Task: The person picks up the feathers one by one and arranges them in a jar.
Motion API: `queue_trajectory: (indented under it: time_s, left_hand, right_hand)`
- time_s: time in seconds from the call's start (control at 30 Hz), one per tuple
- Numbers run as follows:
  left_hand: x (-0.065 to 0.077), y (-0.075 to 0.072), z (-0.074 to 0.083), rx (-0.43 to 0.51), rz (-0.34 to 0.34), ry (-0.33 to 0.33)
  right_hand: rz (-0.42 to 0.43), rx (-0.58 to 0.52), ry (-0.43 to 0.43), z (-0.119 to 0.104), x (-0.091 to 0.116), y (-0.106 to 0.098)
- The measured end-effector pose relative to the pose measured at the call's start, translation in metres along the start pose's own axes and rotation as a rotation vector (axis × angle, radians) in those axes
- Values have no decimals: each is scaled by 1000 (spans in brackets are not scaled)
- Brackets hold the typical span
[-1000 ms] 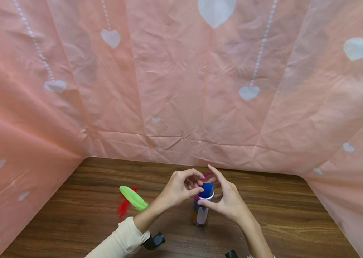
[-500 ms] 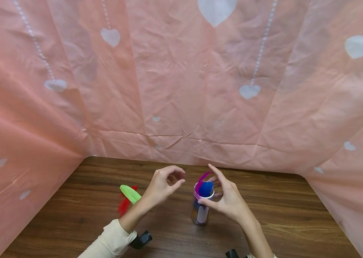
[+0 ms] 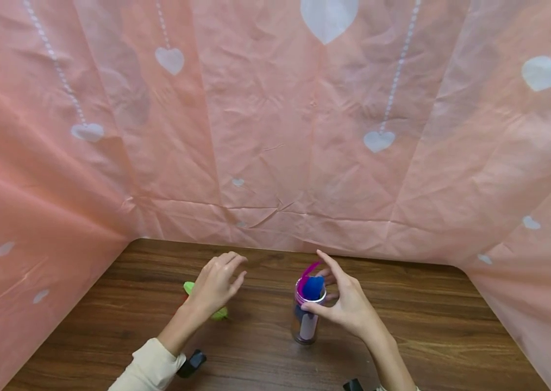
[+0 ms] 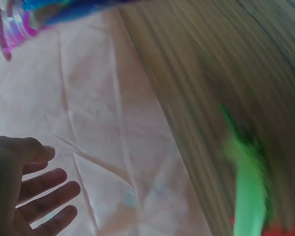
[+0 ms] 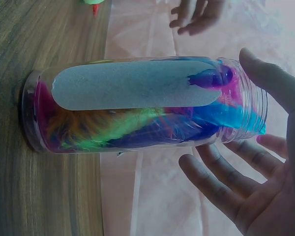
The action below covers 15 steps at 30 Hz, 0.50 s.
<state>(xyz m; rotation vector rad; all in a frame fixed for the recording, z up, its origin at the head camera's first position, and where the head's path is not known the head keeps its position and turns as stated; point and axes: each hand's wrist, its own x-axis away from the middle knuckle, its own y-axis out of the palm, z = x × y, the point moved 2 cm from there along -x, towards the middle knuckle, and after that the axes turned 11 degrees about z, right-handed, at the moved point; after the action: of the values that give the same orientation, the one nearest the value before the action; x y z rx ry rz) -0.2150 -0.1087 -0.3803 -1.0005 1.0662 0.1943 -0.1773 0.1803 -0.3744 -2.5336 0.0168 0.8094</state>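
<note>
A clear jar (image 3: 308,327) stands upright on the table, filled with coloured feathers and bearing a blank pale label (image 5: 132,84). My right hand (image 3: 349,304) holds it at the threaded neck, thumb on one side and fingers on the other. Above the rim poke a blue feather (image 3: 313,288) and a curved magenta feather (image 3: 308,271). To the left, my left hand (image 3: 215,285) hovers with loosely bent fingers and nothing in them. Beneath it lies a green feather (image 4: 249,196), partly hidden in the head view, over a red feather (image 4: 285,231).
The brown wooden table (image 3: 432,326) is enclosed at the back and sides by a pink cloth (image 3: 265,136) printed with white hearts. Black wrist mounts (image 3: 191,364) sit under both wrists.
My left hand has let go of the feathers at the jar's mouth and moved left, over the green and red feathers. The right hand stays at the jar.
</note>
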Motion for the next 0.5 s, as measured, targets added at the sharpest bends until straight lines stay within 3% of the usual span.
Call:
queue_trajectory:
  time_s: [0.1,0.2,0.5]
  left_hand:
    - [6,-1,-11,-109,9,73]
    - [12,-1,-21,-182,12,102]
    - [29,-1,-42,-299,-98,42]
  right_hand:
    - [-1,-1,2,0,0,0]
    - [-4,-3,2,0,0,0]
    - [-5,-1,2,0,1,0]
